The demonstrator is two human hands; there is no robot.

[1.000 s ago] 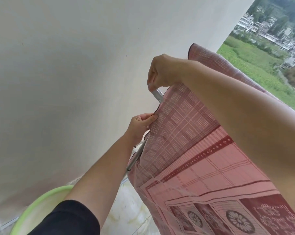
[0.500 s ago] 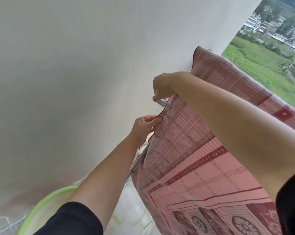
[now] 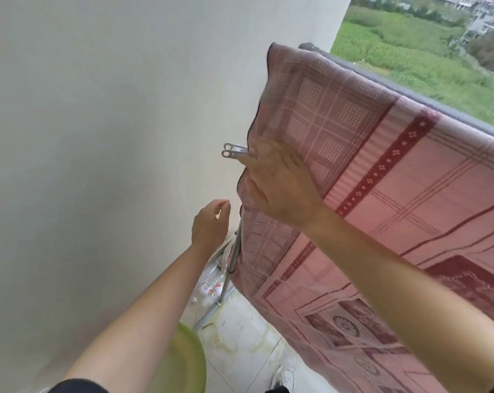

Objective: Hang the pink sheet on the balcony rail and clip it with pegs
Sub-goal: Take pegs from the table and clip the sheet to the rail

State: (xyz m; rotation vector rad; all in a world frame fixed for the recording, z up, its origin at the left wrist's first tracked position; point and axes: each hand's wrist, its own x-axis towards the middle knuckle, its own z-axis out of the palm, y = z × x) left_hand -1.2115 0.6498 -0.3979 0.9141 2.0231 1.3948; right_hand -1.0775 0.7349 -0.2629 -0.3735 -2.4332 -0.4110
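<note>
Pink sheet (image 3: 410, 194) draped over the grey balcony rail (image 3: 467, 120), with 1 metal peg (image 3: 234, 151) clipped on its left edge beside the white wall (image 3: 98, 137). Right hand (image 3: 279, 182) spread open, flat on the sheet just beside the peg, perhaps touching it through the blur. Left hand (image 3: 210, 222) lower, loosely curled, holding nothing, just apart from the sheet's edge.

The sheet (image 3: 396, 180) is pink with pale checks, dark red bands and flower medallions. The peg (image 3: 234, 150) is silver, the rail (image 3: 410, 90) grey, the basin (image 3: 189, 355) lime green.
</note>
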